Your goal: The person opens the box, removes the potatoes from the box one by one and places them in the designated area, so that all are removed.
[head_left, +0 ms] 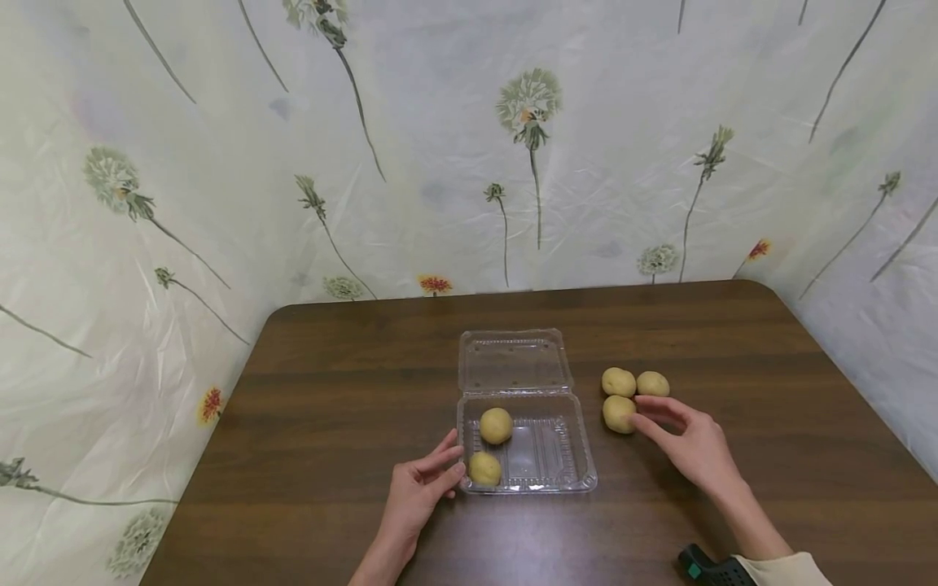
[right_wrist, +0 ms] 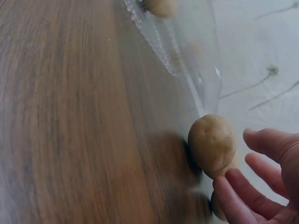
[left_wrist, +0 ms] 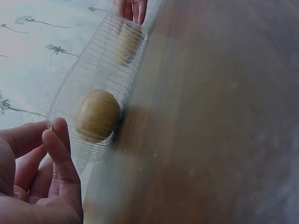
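Note:
A clear plastic clamshell container [head_left: 542,448] lies on the table with its lid folded back. Two potatoes sit along its left side, one potato [head_left: 496,426] behind the other potato [head_left: 484,470]. At the container's left front, my left hand [head_left: 414,492] pinches the rim between thumb and fingers [left_wrist: 60,154]. Right of the container, three more potatoes lie close together on the table. My right hand [head_left: 689,443] reaches to the nearest potato [head_left: 619,414] of that group. In the right wrist view its thumb and fingers [right_wrist: 233,198] are spread beside this potato [right_wrist: 212,144], not closed round it.
The other loose potatoes, a left potato [head_left: 619,382] and a right potato [head_left: 653,384], lie just behind the nearest one. The open lid [head_left: 513,364] lies toward the back of the brown wooden table [head_left: 330,391]. A flower-printed sheet [head_left: 440,163] hangs behind the table.

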Demonstrator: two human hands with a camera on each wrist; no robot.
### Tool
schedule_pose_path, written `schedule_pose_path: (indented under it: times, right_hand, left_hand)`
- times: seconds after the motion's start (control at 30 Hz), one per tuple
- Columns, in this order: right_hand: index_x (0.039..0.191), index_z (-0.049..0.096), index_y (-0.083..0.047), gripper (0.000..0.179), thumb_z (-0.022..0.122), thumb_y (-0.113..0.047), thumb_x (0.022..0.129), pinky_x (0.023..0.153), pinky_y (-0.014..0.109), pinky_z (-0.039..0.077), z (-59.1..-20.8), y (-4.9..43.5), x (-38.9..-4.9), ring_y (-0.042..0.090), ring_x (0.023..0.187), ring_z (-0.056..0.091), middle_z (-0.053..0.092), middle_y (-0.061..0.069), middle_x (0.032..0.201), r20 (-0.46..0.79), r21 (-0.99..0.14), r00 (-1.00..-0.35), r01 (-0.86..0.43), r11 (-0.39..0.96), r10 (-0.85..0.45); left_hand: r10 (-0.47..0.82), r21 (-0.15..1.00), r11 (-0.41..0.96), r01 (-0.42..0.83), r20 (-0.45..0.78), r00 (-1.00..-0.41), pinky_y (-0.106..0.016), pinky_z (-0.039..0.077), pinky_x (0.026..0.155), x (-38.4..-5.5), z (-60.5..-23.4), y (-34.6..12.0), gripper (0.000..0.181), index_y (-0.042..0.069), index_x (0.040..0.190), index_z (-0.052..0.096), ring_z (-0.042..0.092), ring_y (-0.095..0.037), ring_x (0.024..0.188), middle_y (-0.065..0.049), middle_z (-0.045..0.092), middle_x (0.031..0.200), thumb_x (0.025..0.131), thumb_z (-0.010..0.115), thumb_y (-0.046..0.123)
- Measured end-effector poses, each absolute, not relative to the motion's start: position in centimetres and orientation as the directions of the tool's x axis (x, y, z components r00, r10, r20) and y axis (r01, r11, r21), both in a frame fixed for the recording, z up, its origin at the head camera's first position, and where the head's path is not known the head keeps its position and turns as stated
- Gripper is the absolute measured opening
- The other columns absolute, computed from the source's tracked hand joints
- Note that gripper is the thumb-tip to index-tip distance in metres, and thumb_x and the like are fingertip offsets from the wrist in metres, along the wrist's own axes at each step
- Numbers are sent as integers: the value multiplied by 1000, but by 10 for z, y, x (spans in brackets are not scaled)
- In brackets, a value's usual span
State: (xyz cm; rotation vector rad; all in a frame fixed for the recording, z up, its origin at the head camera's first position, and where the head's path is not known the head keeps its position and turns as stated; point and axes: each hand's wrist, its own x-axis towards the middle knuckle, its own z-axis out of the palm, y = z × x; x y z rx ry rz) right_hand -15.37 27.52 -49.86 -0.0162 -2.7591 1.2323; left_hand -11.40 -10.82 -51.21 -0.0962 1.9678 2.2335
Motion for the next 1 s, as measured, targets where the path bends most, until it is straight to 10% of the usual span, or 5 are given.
schedule_pose_path:
  times: [0.2, 1.0]
  right_hand:
    - [118, 68, -16, 40, 68, -45, 90, 68, 20, 45, -494, 278, -150, -11, 89, 59, 71, 3, 110, 90, -756, -993, -22, 654, 71]
    - [113, 69, -13, 33, 69, -38, 91, 70, 26, 53, -502, 270, -136, 10, 87, 68, 73, -1, 99, 43, -803, -996, -78, 591, -73]
  left_hand:
    - [79, 981, -116, -158, -150, -986, -21, 51, 63, -114, -512, -108, 35, -4, 118, 67, 63, -9, 77, -6, 53, 140, 87, 74, 9]
    - [76, 982, -111, -156, -148, -986, -21, 51, 63, -113, -511, -108, 35, -4, 118, 68, 64, -10, 88, -6, 54, 139, 87, 75, 10]
